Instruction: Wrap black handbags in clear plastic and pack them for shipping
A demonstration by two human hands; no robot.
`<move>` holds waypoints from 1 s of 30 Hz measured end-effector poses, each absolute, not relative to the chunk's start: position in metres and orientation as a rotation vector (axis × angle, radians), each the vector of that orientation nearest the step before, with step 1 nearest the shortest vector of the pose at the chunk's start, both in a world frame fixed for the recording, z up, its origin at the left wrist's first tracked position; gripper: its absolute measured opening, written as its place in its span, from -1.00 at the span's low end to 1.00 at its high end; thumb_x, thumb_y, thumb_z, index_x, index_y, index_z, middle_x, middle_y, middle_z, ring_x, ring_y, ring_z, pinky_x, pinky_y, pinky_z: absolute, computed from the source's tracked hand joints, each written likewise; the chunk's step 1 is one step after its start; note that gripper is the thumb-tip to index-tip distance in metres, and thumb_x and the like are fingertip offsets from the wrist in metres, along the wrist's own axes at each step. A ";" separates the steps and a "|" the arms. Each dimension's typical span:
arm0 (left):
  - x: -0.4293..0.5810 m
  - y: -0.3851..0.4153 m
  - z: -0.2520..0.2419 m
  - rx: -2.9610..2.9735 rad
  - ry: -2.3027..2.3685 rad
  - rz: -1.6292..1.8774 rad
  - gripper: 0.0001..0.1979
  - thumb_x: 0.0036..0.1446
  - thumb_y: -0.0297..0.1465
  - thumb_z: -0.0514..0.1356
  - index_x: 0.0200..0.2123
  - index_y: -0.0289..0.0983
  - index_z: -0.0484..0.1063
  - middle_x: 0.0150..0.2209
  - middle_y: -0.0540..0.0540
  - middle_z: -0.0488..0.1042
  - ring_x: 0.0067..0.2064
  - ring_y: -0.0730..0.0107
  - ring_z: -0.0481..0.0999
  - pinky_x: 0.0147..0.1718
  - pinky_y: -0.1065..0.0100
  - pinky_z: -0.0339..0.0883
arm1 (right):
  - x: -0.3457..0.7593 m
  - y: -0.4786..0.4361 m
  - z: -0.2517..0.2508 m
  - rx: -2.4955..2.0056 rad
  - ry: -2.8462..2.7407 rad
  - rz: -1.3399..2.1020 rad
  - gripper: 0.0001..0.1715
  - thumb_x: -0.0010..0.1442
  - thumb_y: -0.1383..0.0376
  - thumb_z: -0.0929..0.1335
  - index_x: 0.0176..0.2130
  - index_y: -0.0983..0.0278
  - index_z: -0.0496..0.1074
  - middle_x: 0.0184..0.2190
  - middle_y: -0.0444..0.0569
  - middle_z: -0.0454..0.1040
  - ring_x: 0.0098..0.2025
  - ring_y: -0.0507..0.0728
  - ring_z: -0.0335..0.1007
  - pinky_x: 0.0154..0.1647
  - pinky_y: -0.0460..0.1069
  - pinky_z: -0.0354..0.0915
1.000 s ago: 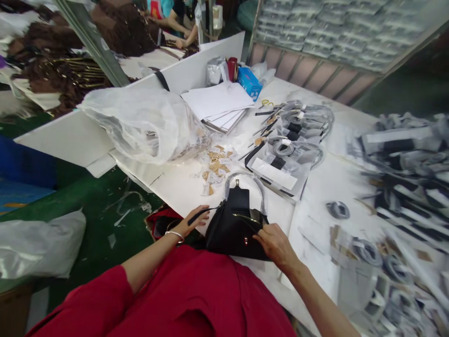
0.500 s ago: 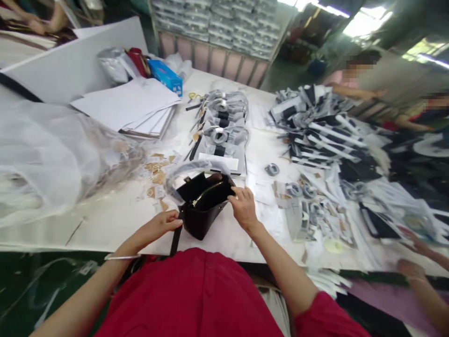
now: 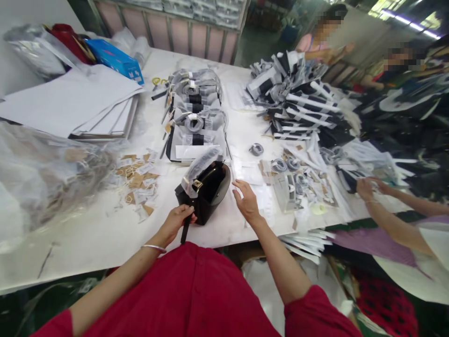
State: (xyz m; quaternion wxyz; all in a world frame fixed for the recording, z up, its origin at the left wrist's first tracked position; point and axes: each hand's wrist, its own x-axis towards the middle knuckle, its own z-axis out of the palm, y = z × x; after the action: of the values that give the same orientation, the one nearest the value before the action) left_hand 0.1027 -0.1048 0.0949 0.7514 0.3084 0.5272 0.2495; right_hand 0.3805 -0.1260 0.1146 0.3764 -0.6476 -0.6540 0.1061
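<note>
A small black handbag [image 3: 209,192] stands open on the white table [image 3: 105,234] just in front of me, its handle wrapped in clear plastic [image 3: 198,168]. My left hand [image 3: 176,222] is closed on the bag's black strap at its near left corner. My right hand [image 3: 247,201] hovers just right of the bag, fingers spread and holding nothing. Small tan and white tags [image 3: 138,180] lie scattered to the left of the bag.
Wrapped black straps and parts are stacked behind the bag [image 3: 196,117] and piled at the far right [image 3: 298,103]. White sheets [image 3: 70,105], a blue box [image 3: 114,58] and a clear plastic bag [image 3: 42,173] sit to the left. Another person's hands [image 3: 368,187] work at the right.
The view swung right. The bag was lifted from my lap edge onto the table and opened. My right hand has let go of the bag's rim; my left still grips the strap.
</note>
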 end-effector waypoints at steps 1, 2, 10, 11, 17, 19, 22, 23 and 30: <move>0.107 -0.102 0.093 0.674 1.157 0.559 -0.52 -0.23 -0.03 0.42 -0.49 -0.27 0.33 -0.50 -0.04 0.53 -0.41 0.35 0.51 -0.25 0.28 0.40 | 0.390 -0.133 0.115 -1.704 -1.604 0.278 -0.70 0.27 0.30 0.26 -0.06 0.22 0.49 -0.07 0.07 0.51 0.03 0.17 0.41 0.12 0.12 0.31; 0.111 -0.100 0.092 0.679 1.163 0.572 -0.51 -0.24 -0.02 0.41 -0.48 -0.27 0.34 -0.48 -0.06 0.54 -0.40 0.34 0.52 -0.24 0.27 0.40 | 0.400 -0.143 0.114 -1.765 -1.535 0.295 -0.73 0.27 0.25 0.27 -0.14 0.22 0.52 -0.16 0.05 0.55 -0.05 0.17 0.45 0.05 0.10 0.34; 0.100 -0.108 0.084 0.936 1.185 0.487 -0.49 -0.18 0.06 0.35 -0.39 -0.28 0.44 -0.32 -0.17 0.61 -0.17 0.13 0.55 -0.06 0.17 0.36 | 0.485 -0.288 0.076 -2.384 -0.660 0.361 -0.54 0.06 -0.05 0.30 -0.37 0.25 0.55 -0.48 -0.03 0.58 -0.35 0.21 0.50 -0.24 0.04 0.32; 0.097 -0.112 0.082 0.941 1.186 0.471 -0.48 -0.17 0.06 0.34 -0.39 -0.28 0.45 -0.31 -0.16 0.61 -0.15 0.12 0.55 -0.05 0.17 0.37 | 0.501 -0.302 0.075 -2.441 -0.548 0.325 -0.51 0.04 -0.08 0.30 -0.37 0.26 0.55 -0.49 -0.01 0.58 -0.36 0.23 0.49 -0.25 0.05 0.31; 0.095 -0.128 0.079 0.945 1.302 0.472 -0.42 -0.29 0.12 0.37 -0.41 -0.28 0.48 -0.32 -0.16 0.61 -0.16 0.09 0.57 -0.11 0.17 0.44 | 0.621 -0.323 0.084 -2.732 -0.390 0.122 -0.46 0.10 -0.01 0.24 -0.19 0.32 0.53 -0.24 0.15 0.59 -0.17 0.30 0.47 -0.11 0.10 0.29; 0.099 -0.133 0.084 0.938 1.349 0.511 -0.42 -0.28 0.11 0.37 -0.39 -0.28 0.49 -0.31 -0.16 0.61 -0.15 0.09 0.57 -0.12 0.17 0.45 | 0.657 -0.313 0.085 -2.748 -0.412 0.139 -0.39 0.09 0.05 0.26 0.00 0.37 0.46 -0.07 0.22 0.53 -0.03 0.33 0.42 0.00 0.12 0.27; 0.108 -0.140 0.090 0.905 1.430 0.581 -0.42 -0.30 0.10 0.39 -0.37 -0.27 0.50 -0.34 -0.15 0.61 -0.19 0.11 0.57 -0.15 0.18 0.46 | 0.700 -0.299 0.078 -2.759 -0.428 0.204 -0.16 0.02 0.10 0.34 0.20 0.45 0.27 0.09 0.34 0.41 0.12 0.39 0.32 0.11 0.16 0.21; 0.110 -0.142 0.092 0.892 1.456 0.600 -0.42 -0.30 0.09 0.39 -0.37 -0.27 0.50 -0.34 -0.15 0.61 -0.20 0.12 0.57 -0.16 0.18 0.47 | 0.712 -0.295 0.074 -2.764 -0.431 0.236 -0.12 0.00 0.11 0.36 0.22 0.48 0.24 0.09 0.37 0.40 0.14 0.41 0.31 0.12 0.17 0.20; 0.127 -0.156 0.090 0.801 1.584 0.745 -0.50 -0.28 -0.02 0.41 -0.36 -0.27 0.48 -0.36 -0.11 0.60 -0.24 0.22 0.58 -0.19 0.27 0.46 | 0.763 -0.267 0.040 -2.758 -0.578 0.436 -0.23 -0.04 0.17 0.38 0.13 0.49 0.37 -0.07 0.34 0.49 0.05 0.44 0.37 0.06 0.21 0.26</move>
State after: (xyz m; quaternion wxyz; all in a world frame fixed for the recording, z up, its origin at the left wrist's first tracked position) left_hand 0.1274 -0.1563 0.0902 0.5714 0.3415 0.6753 0.3176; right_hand 0.7628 -0.2673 0.0404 0.1443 -0.9571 -0.2007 0.1513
